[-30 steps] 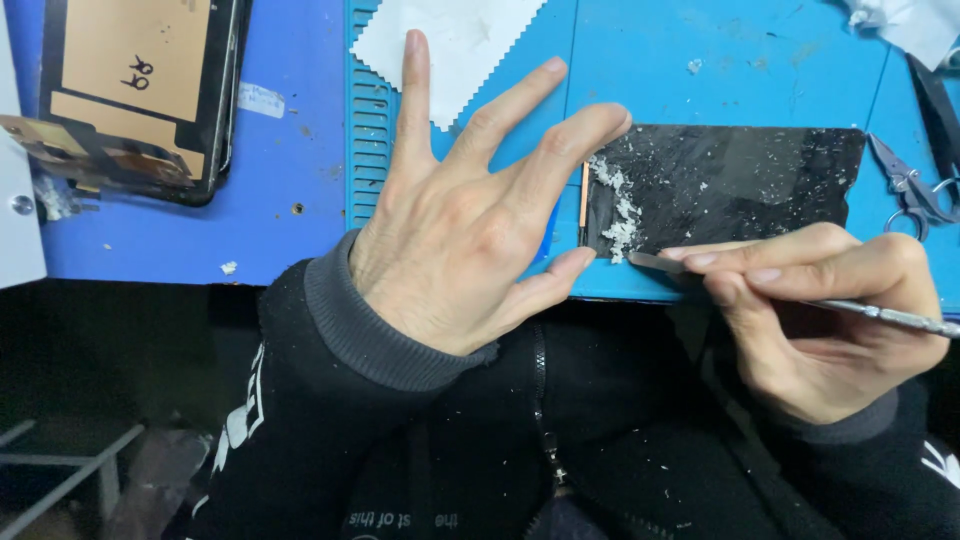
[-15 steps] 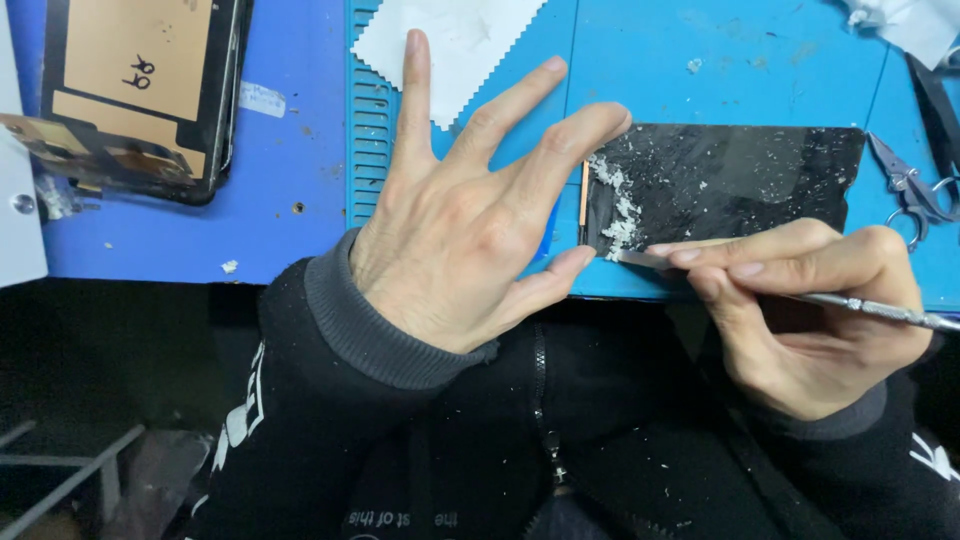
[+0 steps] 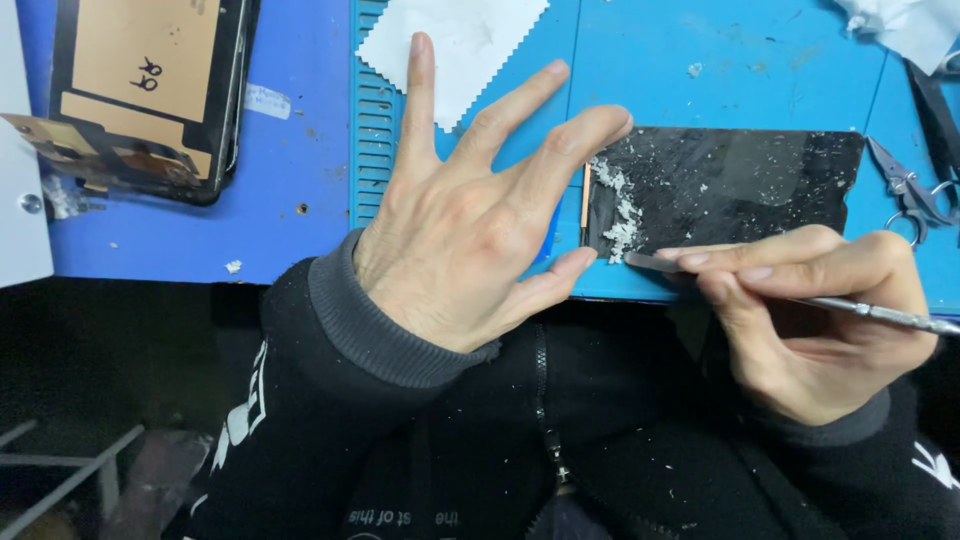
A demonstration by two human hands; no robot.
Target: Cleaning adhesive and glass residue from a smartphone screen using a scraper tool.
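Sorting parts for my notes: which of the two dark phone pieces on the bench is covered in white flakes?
The black panel beside the right hand, not the tan-backed one far left.

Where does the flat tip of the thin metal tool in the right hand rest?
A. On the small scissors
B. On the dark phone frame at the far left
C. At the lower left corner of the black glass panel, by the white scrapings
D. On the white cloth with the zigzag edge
C: the thin metal tool, held in the right hand, meets the black glass panel at its lower left corner, beside the white scrapings.
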